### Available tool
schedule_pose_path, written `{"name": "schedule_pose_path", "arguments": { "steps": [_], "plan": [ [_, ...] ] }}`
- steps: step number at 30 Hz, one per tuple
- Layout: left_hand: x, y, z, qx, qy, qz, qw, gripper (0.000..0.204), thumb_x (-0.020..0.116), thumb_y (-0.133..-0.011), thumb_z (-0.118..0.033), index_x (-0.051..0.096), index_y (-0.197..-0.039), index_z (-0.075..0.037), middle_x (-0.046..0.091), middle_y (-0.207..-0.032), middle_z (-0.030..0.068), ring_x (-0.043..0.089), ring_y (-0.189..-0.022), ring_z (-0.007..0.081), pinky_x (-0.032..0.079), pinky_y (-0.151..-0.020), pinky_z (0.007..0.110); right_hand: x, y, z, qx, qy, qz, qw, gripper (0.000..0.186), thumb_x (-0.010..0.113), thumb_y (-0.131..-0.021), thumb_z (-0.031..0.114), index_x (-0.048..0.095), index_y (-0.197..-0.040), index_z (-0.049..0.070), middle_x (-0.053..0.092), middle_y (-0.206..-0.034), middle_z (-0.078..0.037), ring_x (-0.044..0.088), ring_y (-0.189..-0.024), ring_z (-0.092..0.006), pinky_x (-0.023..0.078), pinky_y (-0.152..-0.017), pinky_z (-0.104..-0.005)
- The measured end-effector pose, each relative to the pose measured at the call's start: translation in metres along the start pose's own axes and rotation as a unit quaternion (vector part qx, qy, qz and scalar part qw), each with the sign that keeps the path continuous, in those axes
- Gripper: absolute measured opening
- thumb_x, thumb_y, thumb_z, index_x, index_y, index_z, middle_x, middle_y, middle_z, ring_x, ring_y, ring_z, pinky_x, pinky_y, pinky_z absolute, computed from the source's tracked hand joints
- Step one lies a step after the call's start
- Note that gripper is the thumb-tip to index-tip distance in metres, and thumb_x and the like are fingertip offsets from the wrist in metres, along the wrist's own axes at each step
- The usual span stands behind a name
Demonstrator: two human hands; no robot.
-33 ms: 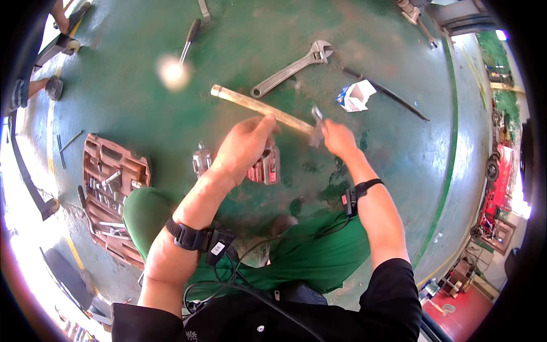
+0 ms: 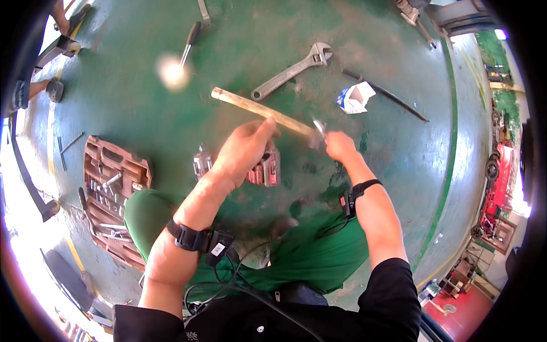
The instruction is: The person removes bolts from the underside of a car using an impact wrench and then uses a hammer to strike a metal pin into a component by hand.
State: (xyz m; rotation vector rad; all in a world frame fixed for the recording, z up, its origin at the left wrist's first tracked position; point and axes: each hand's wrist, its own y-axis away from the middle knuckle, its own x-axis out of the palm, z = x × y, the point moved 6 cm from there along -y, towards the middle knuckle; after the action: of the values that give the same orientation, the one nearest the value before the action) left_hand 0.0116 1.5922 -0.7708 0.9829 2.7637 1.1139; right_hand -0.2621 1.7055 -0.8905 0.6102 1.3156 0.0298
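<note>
My left hand is closed with its thumb along a pale wooden handle, which slants from upper left down to the right like a hammer's. At the handle's right end is a blurred grey metal head. My right hand makes a fist beside it, around a shiny metal piece; whether this piece belongs to the head I cannot tell. Partly hidden under my left hand stands a red object with clear sides. A clear glass-like container is left of my wrist.
An adjustable wrench, a white and blue carton and a dark rod lie beyond my hands. Farther left is a screwdriver-like tool. A brown tool case lies by my left knee. Another person's foot shows at far left.
My right hand and the shiny metal piece have come slightly nearer to me. My left hand and the wooden handle have barely shifted in the picture.
</note>
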Motion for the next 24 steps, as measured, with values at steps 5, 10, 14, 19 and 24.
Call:
{"name": "schedule_pose_path", "arguments": {
  "steps": [5, 10, 14, 19, 24],
  "plan": [
    [-0.004, 0.007, -0.002, 0.015, -0.019, -0.015, 1.0, 0.039, 0.05, -0.102, -0.034, 0.063, -0.099, 0.002, 0.055, -0.067, -0.0018, 0.046, -0.052, 0.0046, 0.038, -0.045, 0.021, -0.041, 0.005, 0.036, -0.042, -0.032, -0.159, 0.986, 0.022, 0.055, -0.096, 0.026, 0.059, -0.103, 0.006, 0.067, -0.082, -0.023, 0.065, -0.08, -0.0424, 0.051, -0.068, -0.0527],
    [-0.008, -0.006, 0.005, 0.028, -0.035, 0.01, 0.999, 0.039, 0.05, -0.102, -0.034, 0.063, -0.097, 0.002, 0.056, -0.068, -0.0011, 0.049, -0.059, 0.0053, 0.04, -0.055, 0.022, 0.026, -0.004, -0.018, -0.005, 0.075, -0.04, 0.996, 0.021, 0.052, -0.098, 0.027, 0.057, -0.105, 0.007, 0.067, -0.082, -0.021, 0.065, -0.076, -0.0413, 0.051, -0.063, -0.0513],
    [0.003, 0.01, -0.007, 0.016, -0.024, 0.001, 1.0, 0.039, 0.051, -0.102, -0.036, 0.064, -0.096, 0.001, 0.057, -0.069, -0.0014, 0.048, -0.06, 0.0048, 0.04, -0.056, 0.022, -0.024, 0.01, 0.021, -0.059, 0.01, -0.125, 0.99, 0.021, 0.052, -0.096, 0.025, 0.061, -0.097, 0.006, 0.069, -0.086, -0.02, 0.068, -0.079, -0.0391, 0.054, -0.068, -0.0502],
    [-0.006, 0.001, -0.002, 0.024, -0.033, -0.012, 0.999, 0.037, 0.051, -0.102, -0.034, 0.064, -0.095, 0.0, 0.055, -0.066, -0.0019, 0.048, -0.058, 0.0045, 0.039, -0.053, 0.022, -0.004, -0.002, 0.018, 0.014, 0.059, -0.047, 0.997, 0.022, 0.056, -0.094, 0.028, 0.063, -0.097, 0.008, 0.069, -0.084, -0.019, 0.068, -0.081, -0.0389, 0.053, -0.07, -0.0507],
    [0.004, 0.002, -0.005, 0.006, 0.027, 0.011, 1.0, 0.035, 0.051, -0.102, -0.031, 0.061, -0.099, 0.002, 0.056, -0.066, -0.0009, 0.048, -0.056, 0.0045, 0.039, -0.05, 0.021, 0.027, 0.013, -0.013, -0.007, 0.115, 0.06, 0.992, 0.023, 0.051, -0.098, 0.028, 0.059, -0.103, 0.007, 0.068, -0.085, -0.02, 0.067, -0.08, -0.041, 0.051, -0.067, -0.0528]
  ]
}}
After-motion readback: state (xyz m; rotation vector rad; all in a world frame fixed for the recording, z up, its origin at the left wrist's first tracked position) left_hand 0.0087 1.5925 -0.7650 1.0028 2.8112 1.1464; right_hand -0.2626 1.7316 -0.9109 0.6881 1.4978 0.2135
